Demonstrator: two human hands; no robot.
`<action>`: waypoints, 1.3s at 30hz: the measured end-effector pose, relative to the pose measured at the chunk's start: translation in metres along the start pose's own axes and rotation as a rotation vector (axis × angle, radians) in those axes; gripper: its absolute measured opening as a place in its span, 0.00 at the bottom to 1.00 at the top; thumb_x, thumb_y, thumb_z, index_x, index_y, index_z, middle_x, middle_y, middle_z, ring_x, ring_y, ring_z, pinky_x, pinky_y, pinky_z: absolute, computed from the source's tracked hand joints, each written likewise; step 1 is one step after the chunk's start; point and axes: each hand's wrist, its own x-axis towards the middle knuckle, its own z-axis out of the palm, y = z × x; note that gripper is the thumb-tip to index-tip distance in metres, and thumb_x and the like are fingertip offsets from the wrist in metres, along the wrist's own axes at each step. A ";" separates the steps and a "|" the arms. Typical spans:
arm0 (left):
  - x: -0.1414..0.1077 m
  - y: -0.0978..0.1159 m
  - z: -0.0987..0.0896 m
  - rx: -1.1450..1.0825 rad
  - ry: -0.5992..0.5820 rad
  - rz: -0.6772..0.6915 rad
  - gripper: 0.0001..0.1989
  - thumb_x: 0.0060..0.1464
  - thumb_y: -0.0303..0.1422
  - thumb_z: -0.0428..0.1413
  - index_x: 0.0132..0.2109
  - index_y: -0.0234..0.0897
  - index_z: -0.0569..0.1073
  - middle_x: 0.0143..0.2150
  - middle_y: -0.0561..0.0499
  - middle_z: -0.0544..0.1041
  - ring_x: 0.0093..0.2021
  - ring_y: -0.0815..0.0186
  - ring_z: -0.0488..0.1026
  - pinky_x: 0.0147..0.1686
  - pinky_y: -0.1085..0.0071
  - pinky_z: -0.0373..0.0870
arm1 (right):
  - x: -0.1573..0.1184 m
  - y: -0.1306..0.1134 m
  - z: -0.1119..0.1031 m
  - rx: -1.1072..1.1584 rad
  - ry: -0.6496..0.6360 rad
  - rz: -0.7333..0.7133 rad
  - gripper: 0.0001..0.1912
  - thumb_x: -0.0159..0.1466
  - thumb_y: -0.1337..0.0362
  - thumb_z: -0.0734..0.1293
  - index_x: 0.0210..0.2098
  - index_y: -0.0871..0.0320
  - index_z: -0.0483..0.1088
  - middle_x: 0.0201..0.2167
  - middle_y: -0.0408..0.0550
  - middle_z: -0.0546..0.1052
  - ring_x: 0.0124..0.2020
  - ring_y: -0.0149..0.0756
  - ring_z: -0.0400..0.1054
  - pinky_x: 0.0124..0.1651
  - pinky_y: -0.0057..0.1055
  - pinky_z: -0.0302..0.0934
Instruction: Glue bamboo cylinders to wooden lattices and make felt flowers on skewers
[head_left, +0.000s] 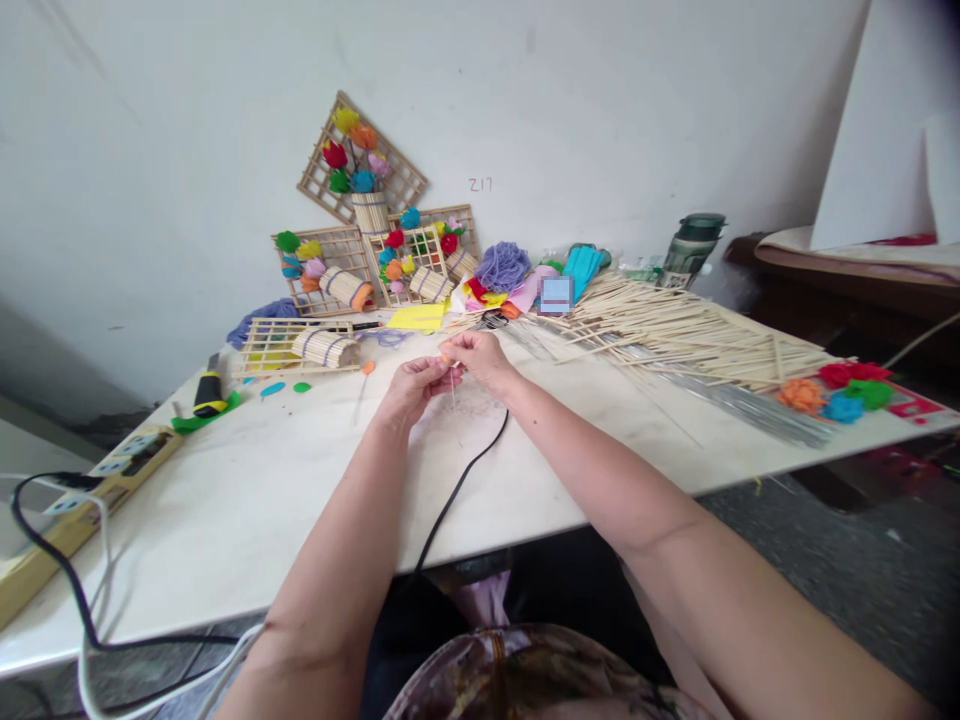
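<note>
Over the middle of the table, my left hand [421, 384] and my right hand [480, 358] meet with their fingertips pinched together. Between them shows a small orange piece [448, 358], partly covered by my fingers. A thin pale wire stem [453, 393] points down below the fingers. Left of my hands lies a round orange petal on a wire [368, 368]. A green oval petal [301, 387] and a blue oval petal [273, 389] rest farther left. Just behind them is a lattice panel [262, 338] carrying a stick bundle [325, 349].
Finished flower panels [322, 245] lean on the wall. Purple yarn [502, 267], many thin sticks [697, 330] and wires [757, 408] lie right of centre. Colored flower heads [801, 396] sit at the right edge. A utility knife [209, 394], power strip [112, 490] and black cable [457, 490] are also present.
</note>
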 end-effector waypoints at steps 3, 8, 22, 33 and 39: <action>0.000 0.000 0.000 0.003 0.003 -0.002 0.14 0.36 0.36 0.66 0.28 0.31 0.74 0.27 0.46 0.77 0.29 0.66 0.75 0.35 0.70 0.70 | 0.001 0.001 0.000 -0.060 0.042 -0.034 0.07 0.49 0.62 0.66 0.21 0.60 0.69 0.21 0.41 0.72 0.24 0.28 0.63 0.27 0.25 0.59; 0.000 -0.001 0.003 -0.008 0.015 0.007 0.14 0.36 0.36 0.67 0.27 0.29 0.74 0.26 0.46 0.76 0.27 0.67 0.74 0.33 0.71 0.70 | 0.001 0.000 0.000 -0.115 0.062 -0.051 0.08 0.50 0.61 0.65 0.21 0.59 0.68 0.20 0.41 0.71 0.25 0.29 0.64 0.29 0.25 0.59; -0.001 0.000 0.006 0.012 0.012 0.048 0.14 0.34 0.37 0.67 0.26 0.31 0.74 0.24 0.49 0.75 0.25 0.70 0.72 0.31 0.72 0.69 | -0.001 -0.001 0.003 -0.030 0.057 0.005 0.08 0.50 0.61 0.66 0.20 0.59 0.67 0.19 0.40 0.69 0.21 0.27 0.61 0.25 0.25 0.58; -0.001 0.000 0.004 -0.006 0.036 0.050 0.13 0.34 0.35 0.67 0.25 0.31 0.73 0.22 0.49 0.75 0.24 0.70 0.71 0.29 0.74 0.68 | -0.004 -0.005 0.000 0.018 -0.019 0.040 0.09 0.52 0.59 0.65 0.23 0.59 0.67 0.22 0.40 0.71 0.23 0.27 0.63 0.27 0.24 0.60; 0.004 -0.002 -0.005 -0.087 0.109 0.092 0.13 0.35 0.33 0.66 0.27 0.32 0.72 0.23 0.51 0.76 0.24 0.71 0.72 0.30 0.74 0.69 | -0.002 0.000 -0.005 -0.219 0.086 -0.037 0.09 0.57 0.59 0.62 0.30 0.59 0.69 0.27 0.43 0.73 0.28 0.31 0.66 0.32 0.26 0.62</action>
